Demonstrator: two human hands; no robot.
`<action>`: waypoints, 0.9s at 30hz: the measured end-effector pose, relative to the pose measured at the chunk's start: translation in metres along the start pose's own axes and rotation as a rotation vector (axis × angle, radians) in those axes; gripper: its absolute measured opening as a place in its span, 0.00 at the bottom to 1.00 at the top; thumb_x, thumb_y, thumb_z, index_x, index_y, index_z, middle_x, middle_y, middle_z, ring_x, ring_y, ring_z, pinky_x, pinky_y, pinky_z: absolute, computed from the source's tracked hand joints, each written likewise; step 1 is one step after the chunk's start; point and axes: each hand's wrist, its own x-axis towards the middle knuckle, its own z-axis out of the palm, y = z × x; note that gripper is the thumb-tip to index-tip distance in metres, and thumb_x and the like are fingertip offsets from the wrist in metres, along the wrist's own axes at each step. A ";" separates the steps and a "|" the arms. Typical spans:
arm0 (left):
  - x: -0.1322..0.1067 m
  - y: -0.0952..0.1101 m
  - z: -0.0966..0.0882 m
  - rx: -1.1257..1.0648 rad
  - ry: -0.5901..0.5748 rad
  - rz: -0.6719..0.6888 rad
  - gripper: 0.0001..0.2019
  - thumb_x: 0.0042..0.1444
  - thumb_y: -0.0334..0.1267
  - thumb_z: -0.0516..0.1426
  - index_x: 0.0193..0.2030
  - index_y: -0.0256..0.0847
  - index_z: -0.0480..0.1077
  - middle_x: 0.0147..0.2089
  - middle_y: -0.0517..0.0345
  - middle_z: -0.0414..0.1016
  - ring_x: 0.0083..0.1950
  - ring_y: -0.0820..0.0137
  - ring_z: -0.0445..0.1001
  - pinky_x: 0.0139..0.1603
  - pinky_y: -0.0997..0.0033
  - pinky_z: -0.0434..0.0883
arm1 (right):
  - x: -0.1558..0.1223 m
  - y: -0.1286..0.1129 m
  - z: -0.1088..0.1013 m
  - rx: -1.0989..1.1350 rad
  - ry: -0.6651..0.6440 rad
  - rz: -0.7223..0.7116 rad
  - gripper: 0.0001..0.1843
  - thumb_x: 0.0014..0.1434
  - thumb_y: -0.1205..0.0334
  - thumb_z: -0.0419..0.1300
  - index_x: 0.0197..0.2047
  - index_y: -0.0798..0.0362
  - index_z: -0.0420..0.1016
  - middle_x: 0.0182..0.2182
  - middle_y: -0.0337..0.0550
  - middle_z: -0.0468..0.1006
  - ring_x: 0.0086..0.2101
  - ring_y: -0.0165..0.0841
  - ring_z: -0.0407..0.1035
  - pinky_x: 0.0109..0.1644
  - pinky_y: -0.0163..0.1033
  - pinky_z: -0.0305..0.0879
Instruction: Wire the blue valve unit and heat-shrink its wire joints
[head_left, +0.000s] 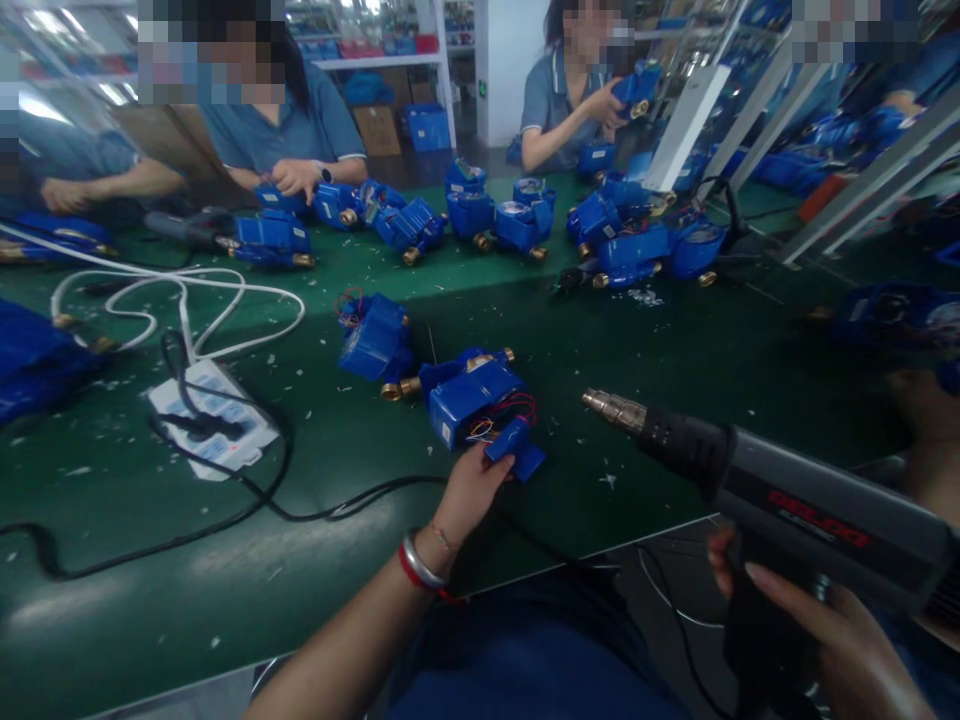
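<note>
My right hand (pixel 810 610) is wrapped round the handle of a grey and black heat gun (pixel 825 500), whose metal nozzle points left over the table. With my left hand (pixel 478 490) I pinch a small blue plastic cover (pixel 517 450) at the near end of a blue water meter (pixel 472 395). Thin red and orange wires (pixel 510 408) show in the meter's open end beside the cover. Brass pipe ends stick out from the meter's body. Just behind it, to the left, lies another blue meter (pixel 375 340) with loose wires on top.
A white power strip (pixel 214 415) with black and white cables lies on the green table (pixel 360 610) at left. Several blue meters (pixel 525 222) stand along the far side, where co-workers (pixel 289 135) sit. Metal frame legs (pixel 862 170) rise at right.
</note>
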 end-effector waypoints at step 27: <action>-0.001 0.003 0.000 0.010 0.004 0.002 0.14 0.53 0.37 0.58 0.46 0.36 0.67 0.38 0.55 0.73 0.34 0.70 0.73 0.38 0.68 0.72 | -0.013 -0.003 0.028 -0.241 -0.111 0.024 0.20 0.48 0.47 0.64 0.41 0.51 0.77 0.35 0.46 0.79 0.34 0.39 0.73 0.41 0.40 0.70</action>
